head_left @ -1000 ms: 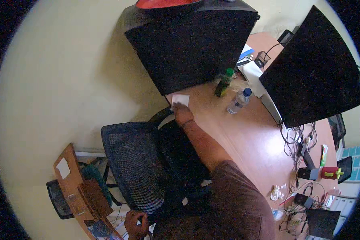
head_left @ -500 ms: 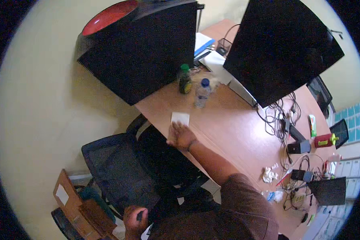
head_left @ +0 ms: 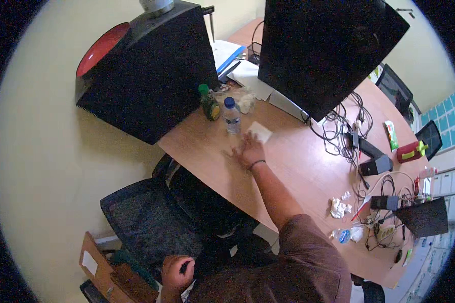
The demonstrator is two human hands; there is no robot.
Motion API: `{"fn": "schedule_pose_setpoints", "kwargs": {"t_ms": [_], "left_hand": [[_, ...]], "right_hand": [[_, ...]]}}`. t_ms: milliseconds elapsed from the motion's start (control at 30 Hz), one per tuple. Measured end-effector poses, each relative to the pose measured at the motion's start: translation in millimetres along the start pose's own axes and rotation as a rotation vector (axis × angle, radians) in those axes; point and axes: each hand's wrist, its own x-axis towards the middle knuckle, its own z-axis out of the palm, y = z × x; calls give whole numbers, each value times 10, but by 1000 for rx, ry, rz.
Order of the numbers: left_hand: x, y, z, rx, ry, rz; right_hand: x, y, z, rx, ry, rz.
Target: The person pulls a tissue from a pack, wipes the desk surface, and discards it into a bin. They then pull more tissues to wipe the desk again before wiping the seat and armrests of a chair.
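My right hand (head_left: 249,150) lies flat on the table (head_left: 202,161), fingers spread and slightly blurred. Its fingertips touch a white square piece (head_left: 260,133), cloth or paper. Just beyond stand an upright clear bottle with a blue cap (head_left: 232,118) and a green-capped bottle (head_left: 210,106). Low in the view, away from the table, my left hand (head_left: 176,273) is curled closed near the chair; a dark patch shows between its fingers, and what it holds, if anything, is hidden.
Two large black panels (head_left: 156,76) (head_left: 323,50) rise behind. Tangled cables (head_left: 338,136), crumpled paper (head_left: 339,207) and a red bottle (head_left: 409,152) lie to the right. A black mesh chair (head_left: 146,217) stands at the near edge.
My right hand has moved right and farther in across the table, and the white piece has moved with it. The camera view has shifted. My left hand stays low and closed.
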Motion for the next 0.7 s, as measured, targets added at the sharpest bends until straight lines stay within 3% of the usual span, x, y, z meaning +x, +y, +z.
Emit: {"fn": "schedule_pose_setpoints", "kwargs": {"t_ms": [33,100,200,233,300,367,467,567,700], "left_hand": [[8,2,-4,-5,-27,-9],[0,-25,-23,5,-52,-33],[-110,-133,-52,25,-36,-91],[-124,-145,-60,34,-12,-125],[-142,-146,-84,20,1,-126],[-151,-117,-79,5,17,-128],[-198,-49,-63,56,-3,-117],[-219,-57,-56,43,-18,-113],[-357,-246,-27,9,-23,-189]], "right_hand": [[-112,-45,23,8,-3,11],[-409,-129,71,36,-61,-202],[-574,63,-17,-27,-54,-10],[-474,93,-147,-269,-57,47],[-77,528,59,-167,175,106],[423,782,115,-104,201,132],[726,515,-276,-114,33,108],[835,500,111,-186,118,-198],[296,629,123,-111,4,-277]]}}
